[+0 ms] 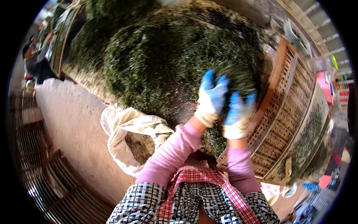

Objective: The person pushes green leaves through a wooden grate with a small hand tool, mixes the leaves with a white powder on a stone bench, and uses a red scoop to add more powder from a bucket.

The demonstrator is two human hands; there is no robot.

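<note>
A large heap of loose dark green leaves (145, 63) fills the middle and far part of the view. My left hand (212, 98), in a blue and white work glove, is at the heap's near edge with its fingers spread. Just to its right and slightly nearer is my right hand (238, 115), gloved the same way, its fingers stretched out and apart. Leaves right beyond both hands are smeared by motion. Neither hand visibly grips anything, though the fingertips' contact with the leaves is hard to make out.
On the right, close to my right hand, leans a brown slatted crate (278, 123) with a perforated side. A cream cloth sack (136, 121) lies rolled open at left. Slatted racks (56, 186) stand lower left. Another person (37, 63) works far left. A white tub (296, 37) sits far right.
</note>
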